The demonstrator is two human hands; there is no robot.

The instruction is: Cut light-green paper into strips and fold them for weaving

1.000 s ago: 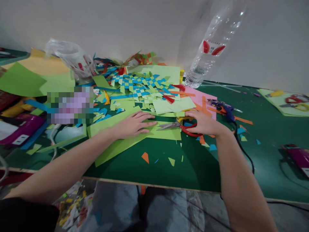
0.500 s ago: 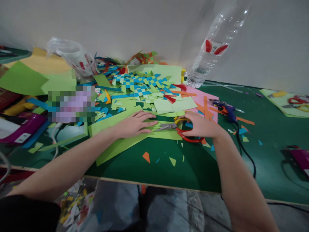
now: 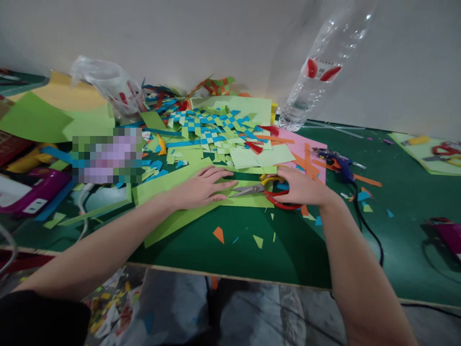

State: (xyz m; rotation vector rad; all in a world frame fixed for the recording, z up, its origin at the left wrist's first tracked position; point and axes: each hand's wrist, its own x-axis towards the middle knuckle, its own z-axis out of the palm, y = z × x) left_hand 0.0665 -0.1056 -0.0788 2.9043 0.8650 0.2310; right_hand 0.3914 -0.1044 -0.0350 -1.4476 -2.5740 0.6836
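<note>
Right hand (image 3: 302,186): curled around handles of red-and-yellow-handled metal scissors (image 3: 260,189), which lie over light-green paper sheets (image 3: 169,227). Left hand (image 3: 201,188): spread, palm down on sheets, near blade tips. Far side crowded by blue-and-green woven paper strips (image 3: 201,126). Behind: clear plastic bottle (image 3: 311,93), red-marked label. Right: dark-blue gun-shaped tool (image 3: 345,169), black cord. Front: orange paper scrap (image 3: 218,235) on green tabletop (image 3: 252,264).

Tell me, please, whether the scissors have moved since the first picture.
Yes: the scissors have shifted slightly left, toward the left hand, judged against the orange scrap on the table.
</note>
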